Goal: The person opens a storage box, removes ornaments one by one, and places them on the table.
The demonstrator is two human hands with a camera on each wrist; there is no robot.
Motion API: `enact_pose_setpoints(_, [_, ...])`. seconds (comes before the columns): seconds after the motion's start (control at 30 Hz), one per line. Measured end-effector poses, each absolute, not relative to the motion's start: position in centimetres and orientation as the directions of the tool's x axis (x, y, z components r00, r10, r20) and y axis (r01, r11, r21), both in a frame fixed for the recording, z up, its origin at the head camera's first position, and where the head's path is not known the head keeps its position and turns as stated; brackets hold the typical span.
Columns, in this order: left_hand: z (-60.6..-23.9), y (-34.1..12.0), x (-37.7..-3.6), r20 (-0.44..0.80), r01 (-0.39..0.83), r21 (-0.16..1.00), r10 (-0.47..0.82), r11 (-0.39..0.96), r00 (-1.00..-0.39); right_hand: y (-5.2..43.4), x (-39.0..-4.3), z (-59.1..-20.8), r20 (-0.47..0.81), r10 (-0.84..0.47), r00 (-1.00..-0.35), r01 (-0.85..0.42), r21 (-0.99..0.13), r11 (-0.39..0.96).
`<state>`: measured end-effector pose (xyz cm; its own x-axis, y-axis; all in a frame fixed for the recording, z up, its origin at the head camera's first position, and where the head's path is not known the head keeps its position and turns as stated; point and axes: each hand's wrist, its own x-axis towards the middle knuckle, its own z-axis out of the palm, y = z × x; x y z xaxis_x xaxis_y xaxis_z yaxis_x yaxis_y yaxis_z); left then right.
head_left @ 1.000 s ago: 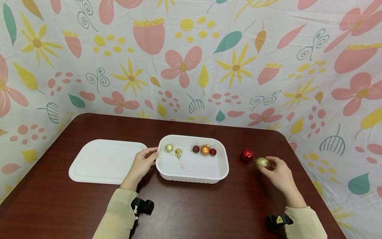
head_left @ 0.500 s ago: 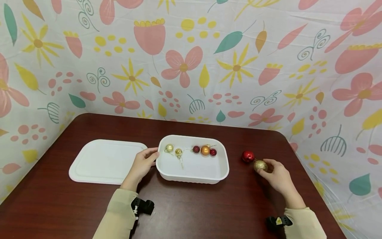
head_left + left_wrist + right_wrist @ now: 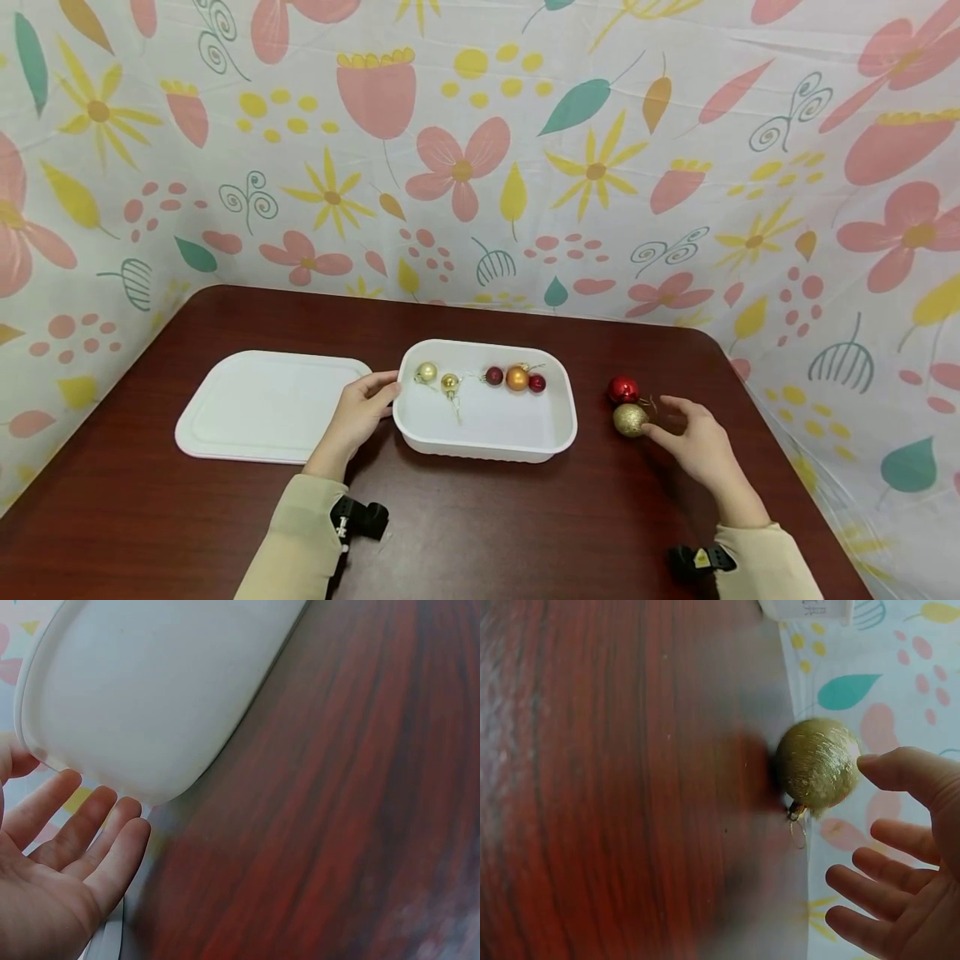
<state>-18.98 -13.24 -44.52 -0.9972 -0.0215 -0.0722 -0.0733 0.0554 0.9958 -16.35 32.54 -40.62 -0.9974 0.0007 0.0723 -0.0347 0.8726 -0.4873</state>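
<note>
In the head view, a white plastic box holds several small Christmas baubles, among them an orange bauble and a pale gold bauble. My left hand touches the box's left end with extended fingers; the left wrist view shows the fingertips by its outer wall. On the table to the right, a glittery gold bauble lies in front of a shiny red bauble. My right hand has its thumb tip against the gold bauble, its other fingers spread apart from it.
A white lid lies flat on the dark brown table, left of the box. Behind the table hangs a flower-patterned cloth. The table's right edge runs beyond my right hand.
The gold bauble has moved left and slightly toward me, ending in front of the red one. My right fingers have come away from it. The left hand stays at the box.
</note>
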Motion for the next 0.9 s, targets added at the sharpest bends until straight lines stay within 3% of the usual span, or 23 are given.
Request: enact_pose_setpoints(0.9, [-44.6, -13.4, -19.1, -0.077, -0.078, 0.995, -0.014, 0.068, -0.997, 28.6, -16.8, -38.5, 0.202, -0.052, -0.978, -0.155, -0.537, 0.829])
